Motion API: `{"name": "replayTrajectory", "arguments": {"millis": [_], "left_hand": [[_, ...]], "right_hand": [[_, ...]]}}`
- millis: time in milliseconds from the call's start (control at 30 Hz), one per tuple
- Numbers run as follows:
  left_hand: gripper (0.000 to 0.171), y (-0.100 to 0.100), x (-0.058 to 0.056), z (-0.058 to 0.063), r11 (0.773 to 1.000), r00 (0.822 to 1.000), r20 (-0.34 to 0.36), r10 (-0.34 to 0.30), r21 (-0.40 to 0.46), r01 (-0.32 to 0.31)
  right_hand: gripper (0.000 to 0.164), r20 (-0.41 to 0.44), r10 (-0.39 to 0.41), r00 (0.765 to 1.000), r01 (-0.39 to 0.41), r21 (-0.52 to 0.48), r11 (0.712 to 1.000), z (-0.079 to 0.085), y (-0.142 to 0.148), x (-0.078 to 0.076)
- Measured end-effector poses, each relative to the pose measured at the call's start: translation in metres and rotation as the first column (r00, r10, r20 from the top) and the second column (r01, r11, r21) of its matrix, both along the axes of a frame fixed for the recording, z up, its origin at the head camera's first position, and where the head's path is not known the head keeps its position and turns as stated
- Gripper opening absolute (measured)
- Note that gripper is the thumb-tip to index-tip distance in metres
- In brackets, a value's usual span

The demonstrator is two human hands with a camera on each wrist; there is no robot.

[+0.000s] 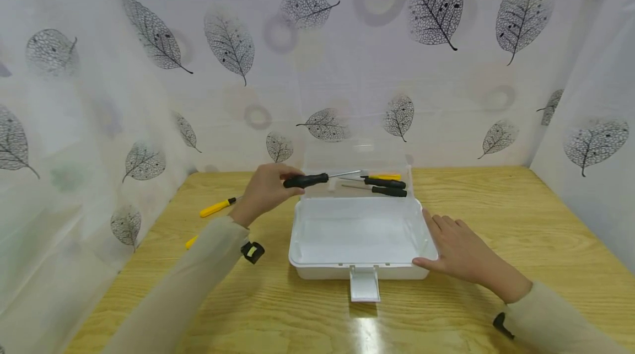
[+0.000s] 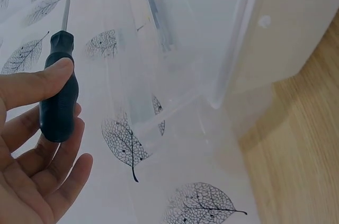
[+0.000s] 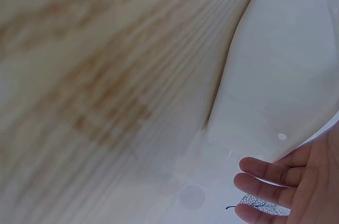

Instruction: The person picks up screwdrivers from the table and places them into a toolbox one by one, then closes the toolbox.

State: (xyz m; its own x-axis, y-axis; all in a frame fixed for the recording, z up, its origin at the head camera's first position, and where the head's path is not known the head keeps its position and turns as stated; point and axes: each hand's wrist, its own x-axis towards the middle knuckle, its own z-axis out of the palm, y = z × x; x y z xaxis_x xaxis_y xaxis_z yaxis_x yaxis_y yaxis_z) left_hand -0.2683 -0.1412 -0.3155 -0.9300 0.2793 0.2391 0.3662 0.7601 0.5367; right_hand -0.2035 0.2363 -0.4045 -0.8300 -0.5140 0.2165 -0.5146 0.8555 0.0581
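Left sleeve [image 1: 183,282] is crossing the foreground; left hand [image 1: 268,186] is pinching a black-handled screwdriver [image 1: 306,180] between thumb and fingers at the translucent lid's [image 1: 322,193] left edge, its shaft pointing toward black screwdrivers [image 1: 389,191]; overswinging could be knocking them. Right hand [image 1: 453,249], fingers spread, is bracing the white toolbox [image 1: 322,273]; slackening could be letting it slide.

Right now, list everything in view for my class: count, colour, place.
Latched box: one, white, on the table
Hinged lid: one, translucent, open behind the box
Screwdrivers: two, black-handled, in the lid
Tool in lid: one, orange, beside those
Tools on table: two, yellow, left, one mostly hidden
Held screwdriver: one, black, in left hand
Table: one, wood-brown, beneath the box
Leaf-print sheeting: white, black, behind the table, count unclear
Wrist straps: two, black, at the sleeves
Sleeves: two, beige, left and right
Left hand: one, on held screwdriver
Right hand: one, at box's right side
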Motion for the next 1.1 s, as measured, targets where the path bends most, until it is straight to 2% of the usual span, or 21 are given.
{"name": "replayTrajectory", "arguments": {"millis": [300,1100], "left_hand": [[0.030,0.009,-0.003,0.000,1.000,1.000,-0.016,-0.013,-0.027,0.012],[0.030,0.035,-0.013,-0.008,0.998,0.995,0.091,-0.032,-0.047,0.036]], "right_hand": [[0.102,0.002,-0.002,1.000,0.002,-0.003,1.000,0.001,0.000,0.000],[0.101,0.002,-0.005,1.000,0.005,0.011,1.000,0.003,-0.002,0.001]]}}
